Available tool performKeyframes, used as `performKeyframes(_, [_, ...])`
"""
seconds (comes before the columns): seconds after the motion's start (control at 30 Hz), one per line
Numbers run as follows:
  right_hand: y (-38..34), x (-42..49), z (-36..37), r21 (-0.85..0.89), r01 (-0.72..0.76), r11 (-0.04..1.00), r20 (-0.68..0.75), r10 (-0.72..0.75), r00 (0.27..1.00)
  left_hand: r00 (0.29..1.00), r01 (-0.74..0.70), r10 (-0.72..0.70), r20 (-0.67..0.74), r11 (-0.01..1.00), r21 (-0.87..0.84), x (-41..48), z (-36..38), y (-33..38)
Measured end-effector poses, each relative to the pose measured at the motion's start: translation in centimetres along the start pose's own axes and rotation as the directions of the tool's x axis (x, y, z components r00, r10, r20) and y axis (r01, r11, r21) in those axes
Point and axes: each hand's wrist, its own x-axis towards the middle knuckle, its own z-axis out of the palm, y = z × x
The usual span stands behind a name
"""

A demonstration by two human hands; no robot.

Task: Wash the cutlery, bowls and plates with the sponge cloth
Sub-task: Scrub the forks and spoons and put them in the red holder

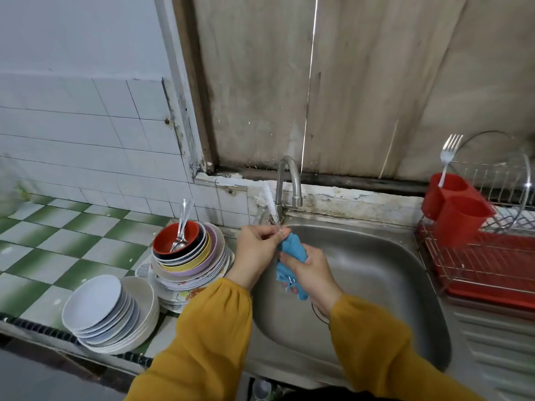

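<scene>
Fingers (289, 261) of right hand (312, 273) grip blue sponge cloth (292, 247) over sink (376, 270); left hand (254, 244) pinches blurred cutlery piece (270, 204) beside tap (286, 180).

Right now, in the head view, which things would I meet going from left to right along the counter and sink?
white plate stack → coloured bowl stack → left hand → blue sponge cloth → red cutlery holder

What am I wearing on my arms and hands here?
Long mustard-yellow sleeves: the left sleeve and right sleeve are loose and gathered at the wrists. The left hand and right hand are bare, with no gloves.
</scene>
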Motion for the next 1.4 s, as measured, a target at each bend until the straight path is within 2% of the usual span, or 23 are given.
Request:
performKeyframes(0.1, [0.4,0.2,-0.4,-0.022,0.006,1.0,-0.017,-0.006,1.0,1.0,0.007,-0.007,-0.028,1.0,-0.004,0.0,0.5,-0.3])
performKeyframes(0.27, [-1.1,0.5,-1.9,0.078,0.033,0.996,0.122,-0.042,0.992,0.994,-0.042,0.03,-0.104,0.992,-0.119,0.5,1.0,1.2])
performKeyframes(0.47, [-2.0,0.7,-2.2,0.026,0.035,0.999,0.004,-0.036,0.999,0.993,-0.097,0.09,-0.082,0.991,-0.09,0.3,1.9,2.0])
performKeyframes(0.6, [-1.7,-0.2,-1.8,0.049,0.048,0.998,0.041,-0.05,0.998,0.989,-0.097,0.083,-0.12,0.989,-0.114,0.2,1.8,1.9])
performKeyframes(0.8, [-1.5,-1.0,-2.5,-0.1,0.199,0.975,0.002,-0.2,0.98,0.968,-0.151,0.126,-0.215,0.983,-0.107,-0.4,2.5,1.3])
performKeyframes(0.97, [-0.4,-2.2,-3.6,-0.227,0.244,0.943,-0.029,-0.257,0.966,0.964,-0.152,0.08,-0.252,0.948,-0.28,-0.1,2.2,1.7])
performKeyframes(1.03, [0.0,-2.8,-4.5,-0.251,0.256,0.933,-0.023,-0.27,0.962,0.967,-0.115,0.039,-0.252,0.949,-0.295,0.3,1.3,2.0])
performKeyframes(1.07, [0.0,-3.1,-5.0,-0.207,0.252,0.945,-0.042,-0.266,0.963,0.971,-0.096,0.032,-0.239,0.961,-0.259,0.4,0.9,2.2])
performKeyframes(1.13, [-0.5,-3.3,-5.5,0.0,0.244,0.97,-0.09,-0.243,0.966,0.987,-0.068,0.041,-0.156,0.983,-0.173,0.1,0.6,2.3])
performKeyframes(1.23, [-1.6,-2.5,-5.7,0.217,0.242,0.946,-0.151,-0.213,0.965,0.999,-0.038,0.038,0.007,0.997,-0.065,-1.3,1.6,2.2])
performKeyframes(1.33, [-3.2,-1.4,-5.2,0.284,0.257,0.924,-0.141,-0.224,0.964,0.989,-0.014,0.009,0.147,0.999,0.037,-2.3,3.0,1.8])
performKeyframes(1.4, [-3.8,-0.9,-5.0,0.244,0.25,0.937,-0.121,-0.226,0.967,0.975,-0.011,-0.014,0.22,0.994,0.113,-2.5,3.5,1.6])
